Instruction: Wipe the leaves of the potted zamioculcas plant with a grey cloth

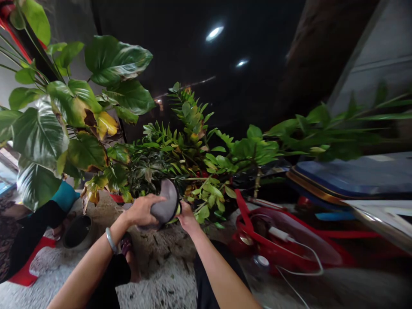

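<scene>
1. My left grip (144,211) was closed on the left side of a grey curved object (165,204) with a dark rim, at centre, in front of the far foliage (189,150).
2. My right grip (187,216) met the object's right edge, beside a yellow-green strip (178,210); whether it pinched or merely touched, I could not tell.
3. Stage reached: the object was in hand and not yet set down. Yellowed leaves (107,124) hung on the left plant (38,133); what else was left, the view did not settle.
4. Edges: foliage bounded the far side; a red basket (325,244) stood near right, a dark pot (77,231) to the left, beyond it another person's sleeve (11,249).
5. Open room: the broadest stretch was the scrap-strewn floor (161,279) between my trouser legs (107,279), on the near side; rightward, the basket narrowed it.
</scene>
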A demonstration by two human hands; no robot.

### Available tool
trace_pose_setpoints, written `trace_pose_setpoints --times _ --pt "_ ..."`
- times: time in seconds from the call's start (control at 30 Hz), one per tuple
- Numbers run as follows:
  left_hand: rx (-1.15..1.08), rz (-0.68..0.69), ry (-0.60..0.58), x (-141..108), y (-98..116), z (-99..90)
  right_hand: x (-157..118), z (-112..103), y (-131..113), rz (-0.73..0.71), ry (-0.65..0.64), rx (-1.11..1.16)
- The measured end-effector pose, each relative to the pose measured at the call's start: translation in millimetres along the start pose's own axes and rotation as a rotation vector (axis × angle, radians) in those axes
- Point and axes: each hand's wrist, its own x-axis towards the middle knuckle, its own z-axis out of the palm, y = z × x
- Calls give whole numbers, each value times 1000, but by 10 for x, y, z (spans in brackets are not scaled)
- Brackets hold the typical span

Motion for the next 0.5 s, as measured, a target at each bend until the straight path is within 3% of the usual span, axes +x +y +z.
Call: trace_pose_setpoints --times 0.03,0.1,0.23,0.33,0.4,0.5 --pt "33 10 -72 -67 -19 4 6 -9 10 -6 17 -4" --pt "60 62 -62 -111 57 -61 20 -24 22 -5 43 -20" --pt "159 192 237 143 330 -259 48 -15 20 47 46 -49" --pt "268 169 365 308 273 -216 67 4 31 83 82 -13" --pt "348 78 235 268 119 -109 79 -8 58 106 119 10" --pt "416 16 -145 65 -36 -13 94 -69 113 65 129 0"
